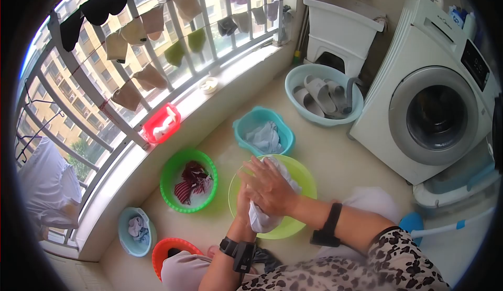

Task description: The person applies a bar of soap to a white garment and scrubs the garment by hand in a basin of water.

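Both hands meet above a yellow-green basin point(303, 178), with a white cloth point(260, 219) between them. My right hand point(273, 186) lies across the top of the cloth, its fingers pressed together with those of the other hand. My left hand point(243, 203) is under and beside it, partly hidden by the right hand. The cloth bulges out below the palms and shows again behind the fingers. Just beyond the basin is a turquoise basin point(241, 128) with pale wet cloth point(264, 137) in it.
A green basin point(165, 180) holds striped red cloth in suds. A small blue basin point(124, 236) and a red basin point(160, 249) are at lower left. Slippers fill a pale blue basin point(293, 84). A washing machine point(387, 97) stands right, a railing with hanging laundry left.
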`<state>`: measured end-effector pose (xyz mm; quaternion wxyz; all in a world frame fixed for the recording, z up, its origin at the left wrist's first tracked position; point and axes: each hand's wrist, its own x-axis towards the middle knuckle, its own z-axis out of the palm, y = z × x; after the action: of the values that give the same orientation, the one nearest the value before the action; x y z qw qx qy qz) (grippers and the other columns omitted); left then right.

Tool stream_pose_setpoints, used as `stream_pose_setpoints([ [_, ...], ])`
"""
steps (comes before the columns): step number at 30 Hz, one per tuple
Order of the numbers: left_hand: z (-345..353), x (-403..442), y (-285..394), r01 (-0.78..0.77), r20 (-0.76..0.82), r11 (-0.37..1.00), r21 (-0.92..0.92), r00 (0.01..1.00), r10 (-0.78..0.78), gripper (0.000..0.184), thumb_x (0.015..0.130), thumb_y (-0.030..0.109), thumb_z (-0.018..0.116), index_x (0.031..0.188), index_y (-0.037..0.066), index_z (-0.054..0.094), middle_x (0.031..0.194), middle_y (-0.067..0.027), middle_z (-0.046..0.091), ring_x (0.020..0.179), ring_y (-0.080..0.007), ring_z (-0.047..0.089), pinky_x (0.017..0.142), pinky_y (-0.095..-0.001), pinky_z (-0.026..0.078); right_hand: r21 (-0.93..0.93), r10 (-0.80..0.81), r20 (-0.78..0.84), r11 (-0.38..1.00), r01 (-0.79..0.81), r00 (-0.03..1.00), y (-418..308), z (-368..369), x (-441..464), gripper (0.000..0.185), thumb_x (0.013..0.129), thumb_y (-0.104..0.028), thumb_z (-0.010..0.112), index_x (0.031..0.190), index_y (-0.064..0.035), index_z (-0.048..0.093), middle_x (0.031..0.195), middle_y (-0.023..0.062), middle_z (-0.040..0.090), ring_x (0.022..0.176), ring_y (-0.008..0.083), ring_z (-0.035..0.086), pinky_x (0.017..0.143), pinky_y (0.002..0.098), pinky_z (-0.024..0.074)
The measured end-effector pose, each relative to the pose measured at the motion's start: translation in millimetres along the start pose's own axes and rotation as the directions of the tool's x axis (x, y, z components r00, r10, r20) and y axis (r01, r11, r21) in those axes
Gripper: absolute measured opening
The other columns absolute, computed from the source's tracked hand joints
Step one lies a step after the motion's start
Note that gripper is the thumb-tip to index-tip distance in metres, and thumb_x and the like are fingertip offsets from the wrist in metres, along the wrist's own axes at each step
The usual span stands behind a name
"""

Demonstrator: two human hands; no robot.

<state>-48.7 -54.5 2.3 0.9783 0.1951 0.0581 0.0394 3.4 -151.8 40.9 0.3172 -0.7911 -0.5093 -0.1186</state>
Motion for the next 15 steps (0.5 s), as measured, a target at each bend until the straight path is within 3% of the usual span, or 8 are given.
stream_pose_setpoints([
  [3,27,3,2,0.108,0.082,0.985,-0.137,0.992,-0.097,0.048,0.099,0.039,0.029,0.13,0.005,0.04,0.132,-0.0122,0.045,0.12,-0.0251,0.045,0.105,-0.0394,0.033,-0.071,0.13,-0.083,0.988,-0.136,0.988,15,6,11,0.038,0.092,-0.032,0.043,0.121,-0.0071,0.047,0.126,0.018,0.046,0.125,0.036,0.036,0.106,0.0518,0.0208],
  [7,-3,10,2,0.0,0.074,0.993,0.116,0.997,-0.008,0.058,0.096,0.048,0.029,0.136,0.006,0.032,0.136,-0.0123,0.039,0.124,-0.0271,0.041,0.104,-0.0387,0.033,0.33,0.281,0.005,0.906,-0.267,0.96,27,30,3,0.03,0.092,-0.029,0.043,0.11,-0.006,0.051,0.124,0.017,0.047,0.126,0.0367,0.035,0.106,0.0498,0.0219],
  [8,-55,16,12,0.046,0.362,0.998,-0.046,0.932,-0.027,0.054,0.097,0.045,0.031,0.133,0.006,0.037,0.134,-0.0123,0.042,0.122,-0.0274,0.043,0.103,-0.0389,0.034,0.34,0.165,-0.05,0.93,-0.138,0.985,12,38,-7,0.03,0.091,-0.025,0.045,0.113,-0.0048,0.05,0.126,0.018,0.045,0.126,0.0371,0.035,0.107,0.0472,0.0226],
  [9,-67,29,6,0.0,0.446,0.989,-0.149,0.892,0.067,0.052,0.097,0.044,0.032,0.132,0.006,0.038,0.133,-0.0123,0.044,0.121,-0.0276,0.044,0.103,-0.039,0.034,0.335,0.043,-0.1,0.942,-0.007,0.994,-7,43,-20,0.031,0.091,-0.021,0.047,0.117,-0.0035,0.048,0.129,0.019,0.043,0.126,0.0376,0.035,0.108,0.0445,0.0233],
  [10,-79,43,1,-0.023,0.523,0.966,-0.258,0.837,0.16,0.05,0.097,0.042,0.032,0.131,0.006,0.04,0.132,-0.0124,0.045,0.121,-0.0279,0.044,0.103,-0.0392,0.034,0.392,0.056,-0.077,0.92,-0.021,0.995,-22,41,-26,0.035,0.091,-0.024,0.045,0.119,-0.0043,0.047,0.131,0.0187,0.04,0.128,0.0374,0.032,0.108,0.0466,0.0213],
  [11,-56,53,-19,-0.177,0.414,0.934,-0.31,0.859,0.3,0.051,0.097,0.042,0.032,0.132,0.006,0.04,0.132,-0.0126,0.045,0.121,-0.0281,0.044,0.103,-0.0393,0.034,0.441,0.076,-0.056,0.896,-0.044,0.996,-27,32,-26,0.038,0.092,-0.028,0.043,0.122,-0.0051,0.046,0.133,0.0185,0.038,0.131,0.0372,0.029,0.109,0.0487,0.0193],
  [13,-14,36,-50,-0.488,0.118,0.81,-0.326,0.829,0.547,0.051,0.097,0.043,0.032,0.132,0.005,0.039,0.132,-0.0131,0.044,0.121,-0.0286,0.044,0.103,-0.0396,0.033,0.254,-0.014,-0.142,0.966,0.05,0.99,-17,19,-18,0.042,0.091,-0.027,0.045,0.128,-0.0053,0.043,0.135,0.0185,0.036,0.13,0.0367,0.03,0.108,0.0478,0.021],
  [15,12,15,-42,-0.381,0.049,0.9,-0.21,0.916,0.399,0.052,0.097,0.043,0.032,0.133,0.005,0.037,0.132,-0.0136,0.044,0.122,-0.0291,0.043,0.104,-0.0396,0.033,0.145,0.203,-0.032,0.97,-0.197,0.979,3,7,-2,0.041,0.089,-0.023,0.046,0.126,-0.0051,0.044,0.134,0.0195,0.037,0.128,0.0356,0.032,0.106,0.0472,0.0243],
])
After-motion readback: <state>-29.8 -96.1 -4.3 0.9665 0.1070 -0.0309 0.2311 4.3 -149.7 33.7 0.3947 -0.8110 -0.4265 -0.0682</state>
